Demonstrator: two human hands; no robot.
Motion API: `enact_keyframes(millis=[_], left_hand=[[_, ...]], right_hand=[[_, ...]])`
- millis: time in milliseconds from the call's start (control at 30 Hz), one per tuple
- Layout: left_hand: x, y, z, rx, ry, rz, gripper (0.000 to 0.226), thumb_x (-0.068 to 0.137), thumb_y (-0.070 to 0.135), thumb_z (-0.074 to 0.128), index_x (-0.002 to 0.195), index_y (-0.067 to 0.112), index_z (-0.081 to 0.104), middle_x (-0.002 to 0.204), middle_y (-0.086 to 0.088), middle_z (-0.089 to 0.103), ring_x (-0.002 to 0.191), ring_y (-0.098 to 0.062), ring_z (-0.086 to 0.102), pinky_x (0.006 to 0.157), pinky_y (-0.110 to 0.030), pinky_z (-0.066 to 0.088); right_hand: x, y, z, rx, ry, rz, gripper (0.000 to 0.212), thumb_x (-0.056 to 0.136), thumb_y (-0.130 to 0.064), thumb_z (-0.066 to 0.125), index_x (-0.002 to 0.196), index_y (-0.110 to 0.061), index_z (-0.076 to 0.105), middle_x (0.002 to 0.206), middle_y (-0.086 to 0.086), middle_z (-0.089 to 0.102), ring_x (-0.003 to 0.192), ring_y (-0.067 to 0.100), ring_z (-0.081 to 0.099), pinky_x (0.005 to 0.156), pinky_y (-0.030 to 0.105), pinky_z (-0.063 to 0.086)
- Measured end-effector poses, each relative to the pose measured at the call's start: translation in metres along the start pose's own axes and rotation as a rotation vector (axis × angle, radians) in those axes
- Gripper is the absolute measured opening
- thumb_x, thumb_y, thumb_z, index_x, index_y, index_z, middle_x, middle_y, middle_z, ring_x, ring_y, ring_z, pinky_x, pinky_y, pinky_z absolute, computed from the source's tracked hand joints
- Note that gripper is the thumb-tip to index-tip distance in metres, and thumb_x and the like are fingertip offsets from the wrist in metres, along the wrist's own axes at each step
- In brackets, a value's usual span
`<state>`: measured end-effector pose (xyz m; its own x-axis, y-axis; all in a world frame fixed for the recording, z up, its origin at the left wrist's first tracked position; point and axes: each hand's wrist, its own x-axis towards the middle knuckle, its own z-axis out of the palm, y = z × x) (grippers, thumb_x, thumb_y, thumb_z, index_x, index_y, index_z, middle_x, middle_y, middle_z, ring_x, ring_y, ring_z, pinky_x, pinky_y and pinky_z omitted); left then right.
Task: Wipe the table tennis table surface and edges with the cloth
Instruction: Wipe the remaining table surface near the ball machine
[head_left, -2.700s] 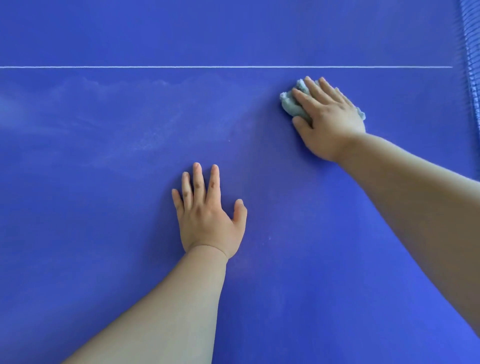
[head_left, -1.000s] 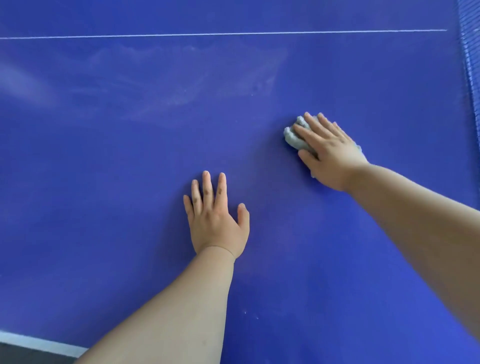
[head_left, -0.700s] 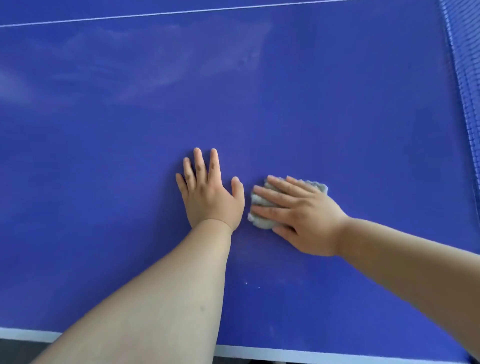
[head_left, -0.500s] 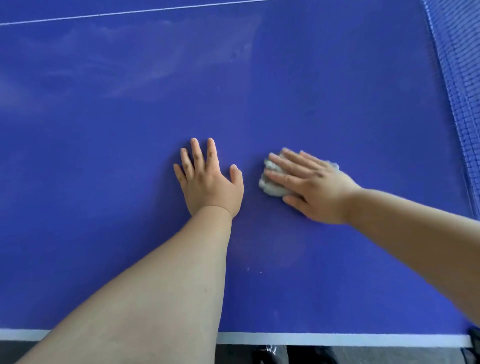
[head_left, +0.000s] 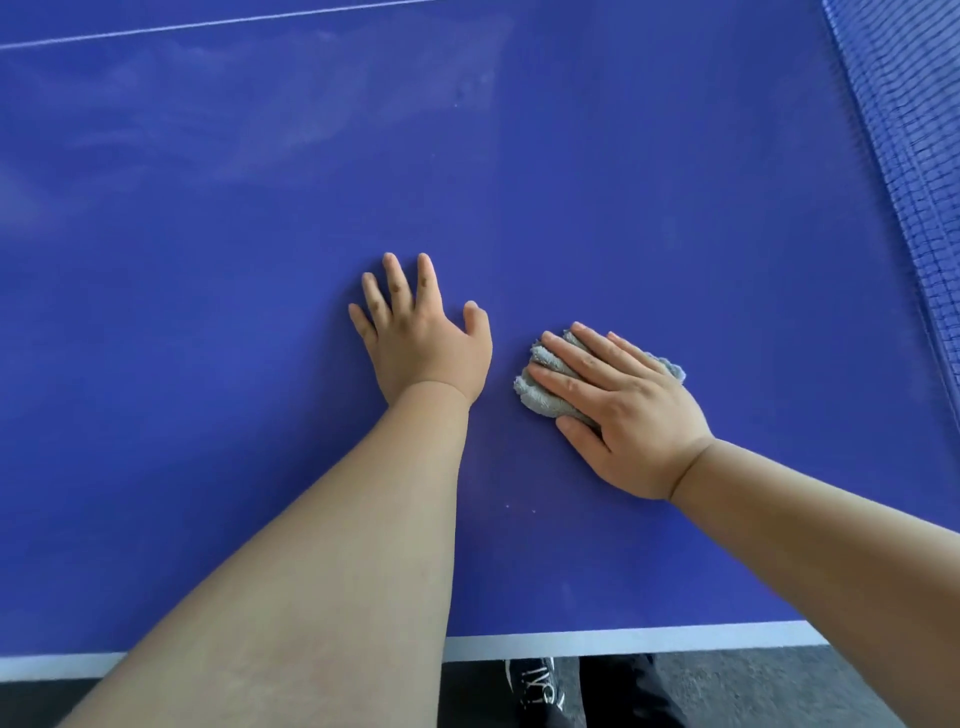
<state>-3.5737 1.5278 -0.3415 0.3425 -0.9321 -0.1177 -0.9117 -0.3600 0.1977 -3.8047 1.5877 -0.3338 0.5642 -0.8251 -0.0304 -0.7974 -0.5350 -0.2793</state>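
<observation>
Bright, even daylight; edges warped

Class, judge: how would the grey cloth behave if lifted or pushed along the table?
Probably floppy: the cloth lies bunched in folds under the right hand. Likely light, being fluffy terry. It should slide, not roll, on the smooth table.

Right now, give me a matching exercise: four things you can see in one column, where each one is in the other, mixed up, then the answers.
Things
1 left hand
2 cloth
3 net
4 shoe

Places
A along the view's right side
B on the floor past the table's near edge
C flat on the bare table
D pressed under the right hand

Pairs: 1-C, 2-D, 3-A, 4-B
</observation>
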Motion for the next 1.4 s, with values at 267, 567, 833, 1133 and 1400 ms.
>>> enact_keyframes(millis=[267,567,833,1133,1400], left_hand=[[-0.122,-0.080,-0.013,-0.035,-0.045,0.218,0.067,0.099,0.047,0.031,0.162,0.024,0.029,0.173,-0.004,0.016,0.159,-0.028,0.011,0.129,-0.050,0.009],[-0.164,-0.107,0.002,0.095,-0.044,0.081,0.075,0.095,0.056,0.026,0.165,0.032,0.014,0.175,0.001,0.006,0.159,-0.029,0.005,0.129,-0.053,0.007],[-0.165,-0.105,-0.001,0.101,-0.051,0.084,0.075,0.094,0.058,0.024,0.165,0.032,0.014,0.175,0.000,0.005,0.159,-0.029,0.005,0.129,-0.054,0.008],[-0.166,-0.106,-0.001,0.071,-0.033,0.090,0.076,0.093,0.057,0.025,0.164,0.032,0.016,0.174,0.000,0.007,0.159,-0.029,0.006,0.129,-0.053,0.006],[-0.167,-0.104,-0.006,0.084,-0.060,0.087,0.072,0.098,0.054,0.033,0.165,0.031,0.017,0.174,-0.001,0.007,0.159,-0.031,0.006,0.128,-0.054,0.006]], right_hand=[[-0.001,-0.009,-0.008,0.015,-0.028,0.059,0.058,0.105,-0.047,0.033,0.160,-0.029,0.038,0.169,-0.006,0.028,0.158,0.024,0.023,0.128,0.046,0.020],[-0.008,-0.037,-0.003,-0.047,-0.118,0.127,0.057,0.105,-0.048,0.032,0.161,-0.036,0.032,0.172,-0.007,0.016,0.160,0.025,0.012,0.129,0.045,0.011],[-0.090,-0.091,0.022,-0.023,-0.183,-0.220,0.053,0.108,-0.049,0.032,0.160,-0.036,0.035,0.172,-0.011,0.017,0.160,0.017,0.014,0.129,0.042,0.017],[-0.015,-0.072,0.016,-0.038,-0.044,0.209,0.057,0.102,-0.053,0.031,0.158,-0.042,0.027,0.172,-0.007,0.017,0.159,0.026,0.011,0.129,0.045,0.012],[-0.135,-0.121,0.032,-0.031,-0.164,-0.123,0.054,0.108,-0.049,0.030,0.161,-0.035,0.035,0.172,-0.007,0.018,0.160,0.020,0.012,0.130,0.043,0.013]])
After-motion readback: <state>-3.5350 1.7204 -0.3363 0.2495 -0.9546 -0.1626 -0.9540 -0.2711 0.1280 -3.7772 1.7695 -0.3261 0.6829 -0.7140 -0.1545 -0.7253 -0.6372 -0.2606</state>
